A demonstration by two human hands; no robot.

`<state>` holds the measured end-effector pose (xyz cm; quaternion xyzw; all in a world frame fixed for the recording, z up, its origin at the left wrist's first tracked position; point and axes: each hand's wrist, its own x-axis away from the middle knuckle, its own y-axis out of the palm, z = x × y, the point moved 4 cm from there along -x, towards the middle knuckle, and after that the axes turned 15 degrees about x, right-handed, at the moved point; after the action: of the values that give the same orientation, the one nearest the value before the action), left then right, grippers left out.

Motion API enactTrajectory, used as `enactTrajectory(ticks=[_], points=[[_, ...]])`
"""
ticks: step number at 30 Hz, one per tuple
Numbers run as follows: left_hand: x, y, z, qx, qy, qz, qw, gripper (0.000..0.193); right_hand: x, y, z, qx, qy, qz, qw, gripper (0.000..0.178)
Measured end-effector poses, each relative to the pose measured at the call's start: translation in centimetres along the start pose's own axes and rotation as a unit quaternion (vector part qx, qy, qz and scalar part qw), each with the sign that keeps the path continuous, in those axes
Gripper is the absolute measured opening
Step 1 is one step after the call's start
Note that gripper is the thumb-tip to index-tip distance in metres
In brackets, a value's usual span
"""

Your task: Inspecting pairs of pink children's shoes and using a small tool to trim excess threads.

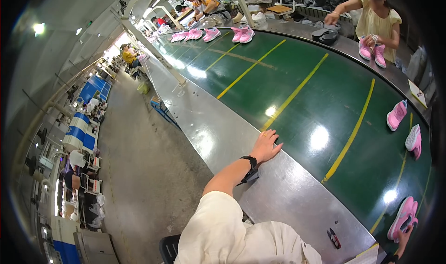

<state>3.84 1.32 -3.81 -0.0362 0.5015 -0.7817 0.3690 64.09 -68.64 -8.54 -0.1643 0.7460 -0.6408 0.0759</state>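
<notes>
My left hand [265, 145] lies flat on the inner edge of the metal ledge [297, 185], beside the green conveyor belt [297, 120]. Its thumb stands apart from the other fingers, and nothing is held in it. At the lower right my right hand [404, 241] grips a pink sneaker [402, 215] on the belt. Its fingers are partly hidden by the shoe. Two more pink sneakers, one upright [396, 116] and one tipped with its pale sole showing [413, 141], lie farther along the belt. Small thread snips [333, 238] rest on the ledge between my arms.
Across the belt a person in a pale yellow top [378, 20] holds a pair of pink sneakers [371, 52]. Further pink sneakers [244, 34] line the far side. A metal post [162, 62] rises from the ledge at left. A black chair [169, 247] stands below me.
</notes>
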Motion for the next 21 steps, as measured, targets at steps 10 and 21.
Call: enactTrajectory(ticks=[10, 21], points=[[0.4, 0.3, 0.4, -0.011, -0.013, -0.015, 1.000, 0.043, 3.5, 0.6, -7.2, 0.236, -0.051, 0.128, 0.962, 0.053], [0.5, 1.6, -0.3, -0.019, 0.020, -0.004, 1.000, 0.036, 16.8, -5.7, -34.1, -0.041, -0.202, 0.053, 0.977, 0.039]])
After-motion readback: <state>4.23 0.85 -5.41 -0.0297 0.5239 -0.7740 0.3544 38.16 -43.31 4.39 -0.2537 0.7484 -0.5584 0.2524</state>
